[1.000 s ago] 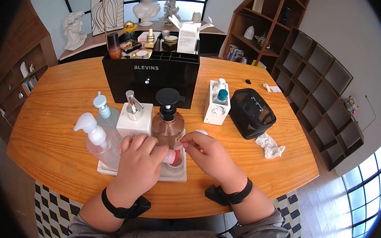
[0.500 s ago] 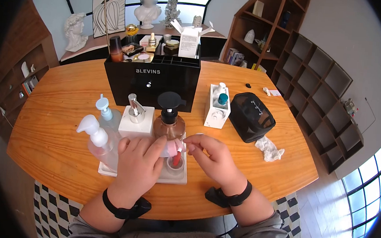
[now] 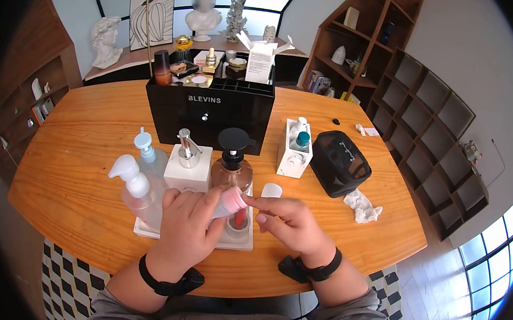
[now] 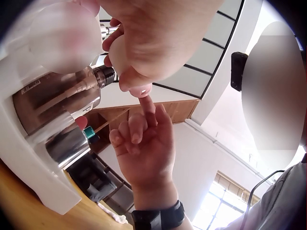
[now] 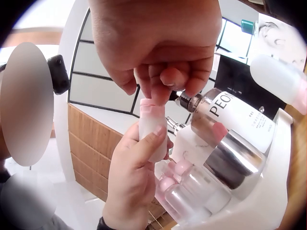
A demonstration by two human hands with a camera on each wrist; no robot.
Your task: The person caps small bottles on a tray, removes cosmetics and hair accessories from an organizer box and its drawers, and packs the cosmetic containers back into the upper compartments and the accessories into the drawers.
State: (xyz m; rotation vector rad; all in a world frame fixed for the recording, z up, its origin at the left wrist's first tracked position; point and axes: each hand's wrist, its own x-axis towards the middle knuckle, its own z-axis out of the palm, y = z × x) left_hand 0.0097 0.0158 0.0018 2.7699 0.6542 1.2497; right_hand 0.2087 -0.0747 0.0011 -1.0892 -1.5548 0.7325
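My left hand (image 3: pixel 191 221) grips a small translucent bottle (image 5: pixel 152 127) with a pink cap (image 3: pixel 235 199), tilted toward the right. The index finger of my right hand (image 3: pixel 294 222) is stretched out and its tip touches the end of the cap. The other right fingers are loosely bent and hold nothing. Below the bottle, a silvery cup (image 5: pixel 235 160) with a red-tipped item (image 3: pixel 239 218) in it stands on a white tray (image 3: pixel 240 244). A brown pump bottle (image 3: pixel 231 175) is just behind the hands. Another small bottle (image 5: pixel 276 76) lies beyond the tray, beside my right hand.
Clear pump bottles (image 3: pixel 138 190) and a white square dispenser (image 3: pixel 188 167) crowd the left. Behind stands a black organizer (image 3: pixel 212 118) filled with cosmetics. To the right are a white holder (image 3: pixel 293 159), a black mesh pouch (image 3: pixel 340 164) and a crumpled tissue (image 3: pixel 363 206).
My right fingers have gone from close pinching at the pink cap to one straight index finger on its end. The bottle has risen slightly from over the cup; the left hand keeps its grip.
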